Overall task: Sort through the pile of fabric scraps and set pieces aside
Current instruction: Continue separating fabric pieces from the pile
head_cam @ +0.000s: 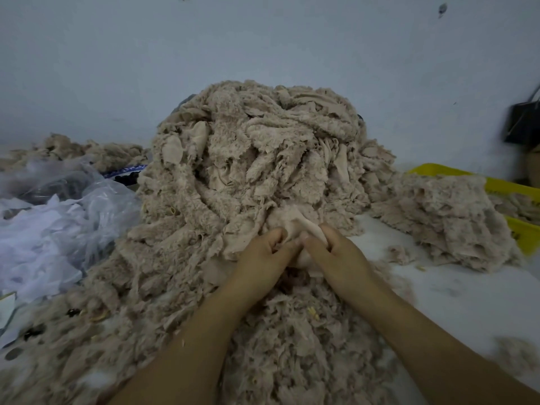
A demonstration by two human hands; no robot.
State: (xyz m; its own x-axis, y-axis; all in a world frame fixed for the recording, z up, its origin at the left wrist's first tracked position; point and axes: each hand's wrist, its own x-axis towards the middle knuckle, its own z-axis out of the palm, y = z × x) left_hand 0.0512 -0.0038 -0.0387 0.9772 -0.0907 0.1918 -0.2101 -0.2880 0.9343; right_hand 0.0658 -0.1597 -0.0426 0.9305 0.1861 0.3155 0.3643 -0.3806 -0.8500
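Both | left hand [264, 254], right hand [336, 252] pinch scrap [295, 222] | blue strip [125, 170] maybe printed

No legible text, label, number or sign; the blue-and-white strip [126, 171] beside the scrap pile [248, 171] is too blurred to read.

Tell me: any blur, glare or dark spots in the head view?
Head view: dim, flat light, no glare. Left hand, right hand and the scrap they pinch look sharp; the bag at right and the fluff at lower right are smeared.
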